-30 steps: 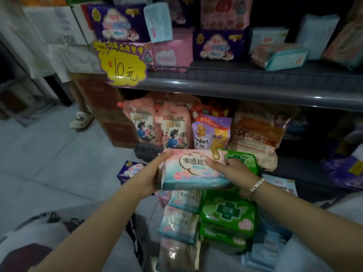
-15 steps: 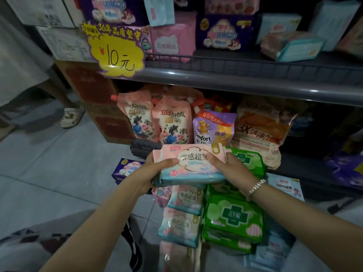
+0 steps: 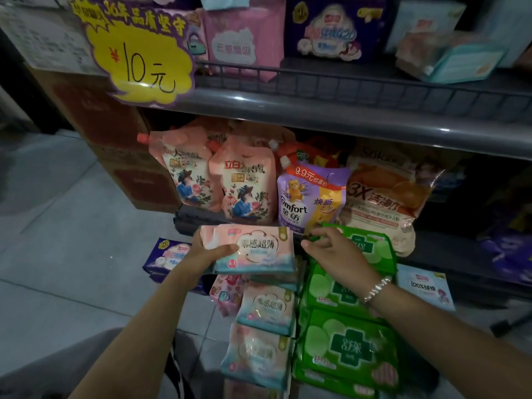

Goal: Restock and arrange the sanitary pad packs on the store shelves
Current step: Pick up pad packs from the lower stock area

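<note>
At 12 o'clock: grey shelf (image 3: 345, 116) over tiled floor (image 3: 72, 240) | left hand (image 3: 207, 251) grip pinching pink pad pack (image 3: 256, 249) | right hand (image 3: 336, 254) grip spread above green packs (image 3: 345, 341)

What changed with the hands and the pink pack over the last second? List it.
The right hand let go of the pink pack and moved right onto the top green pack, its fingers curling at that pack's edge. The left hand kept gripping the pink pack, now alone. The stacks below stayed put.
</note>
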A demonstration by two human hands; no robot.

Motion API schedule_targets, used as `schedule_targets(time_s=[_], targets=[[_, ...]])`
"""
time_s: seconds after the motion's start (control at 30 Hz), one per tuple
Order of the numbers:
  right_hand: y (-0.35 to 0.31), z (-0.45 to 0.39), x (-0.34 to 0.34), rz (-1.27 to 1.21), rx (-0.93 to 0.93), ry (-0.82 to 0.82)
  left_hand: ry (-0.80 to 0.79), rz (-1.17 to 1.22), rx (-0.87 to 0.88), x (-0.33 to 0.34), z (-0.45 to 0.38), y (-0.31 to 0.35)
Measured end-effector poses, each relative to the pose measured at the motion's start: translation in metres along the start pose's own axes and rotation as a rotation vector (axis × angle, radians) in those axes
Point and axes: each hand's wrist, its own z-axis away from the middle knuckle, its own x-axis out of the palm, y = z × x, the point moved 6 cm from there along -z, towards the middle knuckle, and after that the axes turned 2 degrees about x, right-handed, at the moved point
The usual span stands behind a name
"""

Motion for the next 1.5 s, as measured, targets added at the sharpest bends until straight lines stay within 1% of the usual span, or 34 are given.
schedule_targets(time_s=[0.17, 0.3, 0.4, 0.5, 0.57, 0.77, 0.97, 1.13, 1.27, 1.37, 1.43, 1.5], targets=[[0.012, -0.010, 0.002, 0.019, 0.066, -0.008, -0.048, -0.091, -0.015, 0.006, -0.024, -0.018], [0.020, -0.015, 0.003, 0.014, 0.124, -0.017, -0.097, -0.091, -0.052, 0.016, -0.035, -0.021], [0.022, -0.017, 0.003, -0.004, 0.142, -0.019, -0.075, -0.177, -0.007, 0.016, -0.042, -0.019], [0.023, -0.017, 0.003, -0.009, 0.146, -0.018, 0.021, -0.094, -0.014, 0.020, -0.042, -0.014], [0.025, -0.017, 0.003, -0.017, 0.153, -0.016, 0.109, -0.136, -0.018, 0.016, -0.047, -0.015], [0.025, -0.014, 0.002, -0.049, 0.164, -0.011, 0.161, -0.278, 0.213, 0.006, -0.040, -0.001], [0.028, -0.014, 0.002, -0.063, 0.163, -0.001, 0.266, -0.302, 0.284, -0.013, -0.034, 0.022], [0.028, -0.014, 0.002, -0.062, 0.158, 0.002, 0.365, -0.392, 0.317, -0.039, -0.025, 0.039], [0.028, -0.012, 0.001, -0.022, 0.140, 0.002, 0.422, -0.319, 0.305, -0.062, -0.019, 0.033], [0.029, -0.008, 0.004, 0.038, 0.122, -0.013, 0.371, -0.227, 0.283, -0.060, -0.012, 0.024], [0.028, -0.007, 0.005, 0.073, 0.099, -0.012, 0.342, -0.174, 0.237, -0.056, -0.006, 0.015], [0.027, -0.005, 0.008, 0.121, 0.071, -0.018, 0.352, -0.115, 0.165, -0.058, -0.002, 0.002]])
